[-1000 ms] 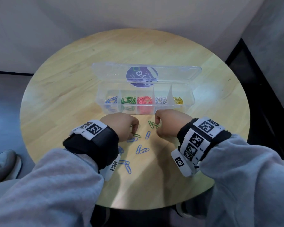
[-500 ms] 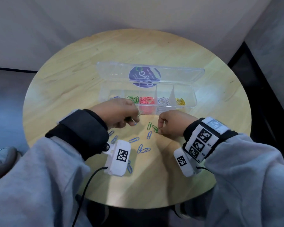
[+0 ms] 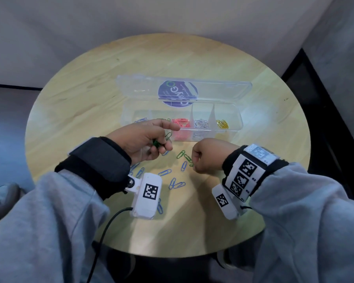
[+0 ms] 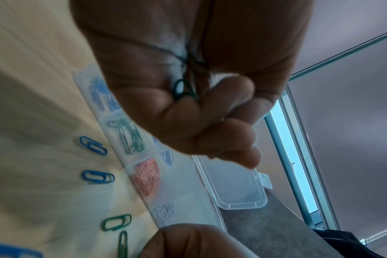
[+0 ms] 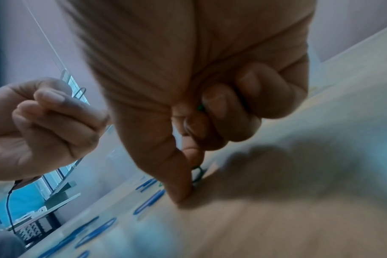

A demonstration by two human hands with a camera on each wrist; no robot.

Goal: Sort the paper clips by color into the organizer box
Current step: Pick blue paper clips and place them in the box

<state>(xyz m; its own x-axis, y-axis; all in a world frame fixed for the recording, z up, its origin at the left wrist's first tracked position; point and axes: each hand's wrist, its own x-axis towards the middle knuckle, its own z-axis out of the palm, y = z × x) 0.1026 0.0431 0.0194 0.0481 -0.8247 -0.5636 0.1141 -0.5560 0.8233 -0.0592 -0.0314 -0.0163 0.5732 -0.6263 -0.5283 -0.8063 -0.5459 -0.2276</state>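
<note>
Above the organizer box (image 3: 229, 127), left hand (image 3: 143, 139) pinching green clips (image 3: 156, 142); right hand (image 3: 207, 158) clamped on another.

We see a pale wooden desk (image 3: 90, 94) scattered with blue clips (image 3: 177, 183) and green clips (image 3: 180, 154). The clear organizer box (image 3: 129, 116) holds blue, green, pink, silver and yellow clips under a purple label (image 3: 177, 92)

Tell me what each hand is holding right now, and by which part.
The left hand holds green paper clips bunched in its curled fingers. The right hand pinches a green clip by one end, on the table.
</note>
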